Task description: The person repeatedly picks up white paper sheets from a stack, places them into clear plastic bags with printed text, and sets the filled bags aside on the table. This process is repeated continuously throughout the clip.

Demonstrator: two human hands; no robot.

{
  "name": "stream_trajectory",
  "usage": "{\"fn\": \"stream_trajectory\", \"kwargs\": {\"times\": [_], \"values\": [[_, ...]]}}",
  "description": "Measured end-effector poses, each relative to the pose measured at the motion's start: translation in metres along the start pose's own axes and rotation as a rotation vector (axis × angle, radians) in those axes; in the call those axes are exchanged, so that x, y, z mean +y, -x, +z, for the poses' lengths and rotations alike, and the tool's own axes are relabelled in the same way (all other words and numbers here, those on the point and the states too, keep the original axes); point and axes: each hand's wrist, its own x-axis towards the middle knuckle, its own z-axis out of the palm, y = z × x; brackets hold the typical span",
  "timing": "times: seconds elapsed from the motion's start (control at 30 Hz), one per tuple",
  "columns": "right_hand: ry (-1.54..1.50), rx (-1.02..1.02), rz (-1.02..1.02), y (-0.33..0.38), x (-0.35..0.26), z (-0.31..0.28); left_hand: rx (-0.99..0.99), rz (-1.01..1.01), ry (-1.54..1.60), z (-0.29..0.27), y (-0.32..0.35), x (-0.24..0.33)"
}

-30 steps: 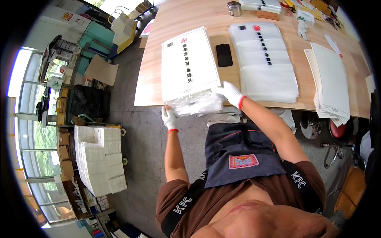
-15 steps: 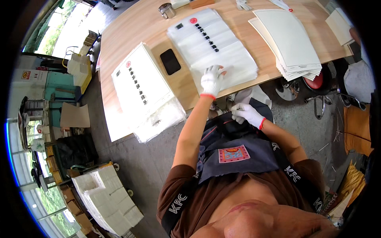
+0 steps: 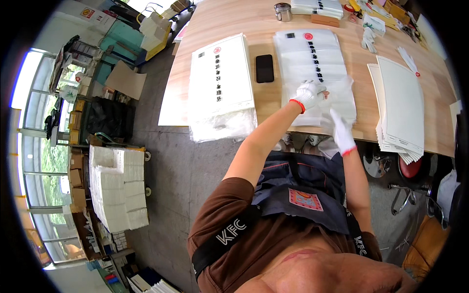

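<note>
A stack of clear, printed plastic bags (image 3: 298, 58) lies at the table's near edge. My left hand (image 3: 310, 94), in a white glove with bare fingertips, is closed on the top bag, whose near end looks raised and rumpled. At that near end, my gloved right hand (image 3: 343, 133) points away from me with its fingers stretched out; whether it touches the plastic I cannot tell. Left of the bags lies a black phone (image 3: 264, 68). Further left is a printed white paper stack (image 3: 222, 78) with crinkled clear plastic (image 3: 222, 126) at its near end.
Fanned white sheets (image 3: 403, 102) lie on the table's right side. Spare gloves (image 3: 369, 39), a metal cup (image 3: 282, 11) and a brown block (image 3: 325, 20) are at the back. A red stool (image 3: 410, 167) stands under the right edge. Bundled paper (image 3: 117, 190) sits on a cart at left.
My right hand has risen from my apron to the near end of the bags. My left hand has closed on the top bag, which is now lifted there. The view has turned.
</note>
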Motion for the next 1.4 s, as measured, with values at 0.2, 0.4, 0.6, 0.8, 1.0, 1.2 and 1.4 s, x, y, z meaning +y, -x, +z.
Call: {"fn": "stream_trajectory", "kwargs": {"times": [0.2, 0.4, 0.6, 0.8, 1.0, 1.2, 1.4], "values": [[0.553, 0.038, -0.024, -0.070, 0.003, -0.010, 0.122, -0.032, 0.370, -0.032, -0.009, 0.001], [1.484, 0.209, -0.424, -0.035, 0.021, -0.091, 0.049, -0.138, 1.394, -0.080, -0.023, 0.037], [0.106, 0.013, 0.152, 0.004, -0.033, -0.066, 0.016, 0.140, 0.374, -0.031, 0.015, 0.112], [0.232, 0.014, -0.048, 0.038, -0.043, -0.053, -0.094, 0.470, 0.311, -0.017, 0.087, 0.191], [0.995, 0.009, -0.240, 0.032, -0.041, 0.000, -0.117, 0.342, 0.098, 0.007, 0.084, 0.157], [1.695, 0.259, -1.008, 0.091, -0.073, -0.087, 0.137, 0.182, 0.347, 0.027, 0.061, 0.085], [1.933, 0.542, -0.814, 0.094, -0.108, -0.163, -0.225, -0.004, 0.490, 0.041, 0.026, 0.119]]}}
